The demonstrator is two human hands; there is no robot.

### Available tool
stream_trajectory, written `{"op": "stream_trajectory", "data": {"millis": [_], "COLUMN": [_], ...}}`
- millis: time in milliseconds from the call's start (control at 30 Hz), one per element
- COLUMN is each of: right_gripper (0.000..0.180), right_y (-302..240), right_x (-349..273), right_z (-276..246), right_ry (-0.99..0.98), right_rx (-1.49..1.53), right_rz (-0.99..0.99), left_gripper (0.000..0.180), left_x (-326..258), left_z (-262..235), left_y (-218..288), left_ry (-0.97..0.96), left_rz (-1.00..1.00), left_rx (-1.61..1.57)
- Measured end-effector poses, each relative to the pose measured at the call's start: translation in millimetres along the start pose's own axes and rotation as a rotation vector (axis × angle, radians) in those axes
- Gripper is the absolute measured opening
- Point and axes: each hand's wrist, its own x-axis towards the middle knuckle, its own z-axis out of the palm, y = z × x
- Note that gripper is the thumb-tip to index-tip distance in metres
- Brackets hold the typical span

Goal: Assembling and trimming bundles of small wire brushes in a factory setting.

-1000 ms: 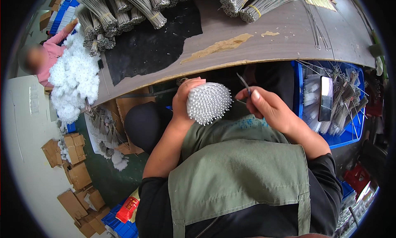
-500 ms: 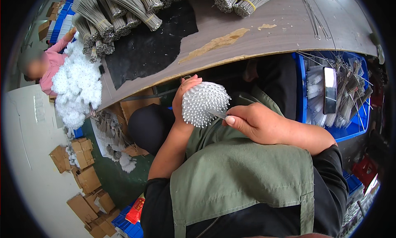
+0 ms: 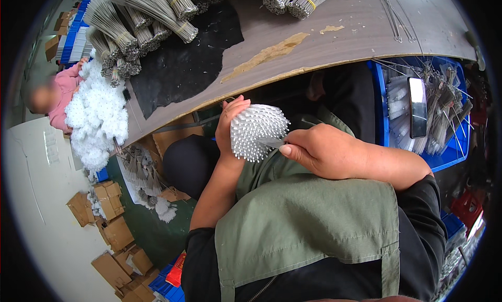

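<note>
My left hand (image 3: 228, 125) is closed around the far left side of a rounded white bundle (image 3: 257, 128), its domed face covered with small bead-like tips. In my right hand (image 3: 315, 146), a slim pointed metallic tool (image 3: 272, 143) is pinched between thumb and fingers. Its tip touches the domed face near the middle; whether it is a blade or tweezers I cannot tell. Both hands are above my lap, over the green apron (image 3: 308, 218). The fingertips behind the bundle are partly hidden.
Ahead is a table (image 3: 282, 66) with a black sheet (image 3: 183, 66) and several bundles of wire stems (image 3: 180, 27). At right, a blue crate (image 3: 444, 160) holds wire brushes and a phone (image 3: 417, 105). A white fluffy pile (image 3: 97, 116) and a person in pink (image 3: 64, 95) are at left, above cardboard boxes (image 3: 112, 270).
The view has shifted slightly. My hands keep their hold, with the tool's tip still at the bundle's face. At far left the person's arm has come down toward the white pile.
</note>
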Motion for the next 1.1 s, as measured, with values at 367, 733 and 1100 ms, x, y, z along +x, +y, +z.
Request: {"op": "stream_trajectory", "data": {"millis": [367,733,1100], "right_gripper": [0.038,0.042,0.038], "right_y": [3.4,-5.0,3.6], "right_x": [0.7,3.2,1.6], "right_z": [-0.5,-5.2,2.1], "right_ry": [-0.059,-0.056,-0.007], "right_rx": [0.166,0.045,0.061], "right_rz": [0.037,0.063,0.024], "left_gripper": [0.011,0.01,0.009], "left_x": [0.0,0.6,1.3], "left_z": [1.9,3.0,6.5], "left_y": [-1.2,3.9,5.5], "left_ry": [0.017,0.03,0.053], "left_rz": [-0.017,-0.015,0.001], "left_rx": [-0.045,-0.018,-0.021]}}
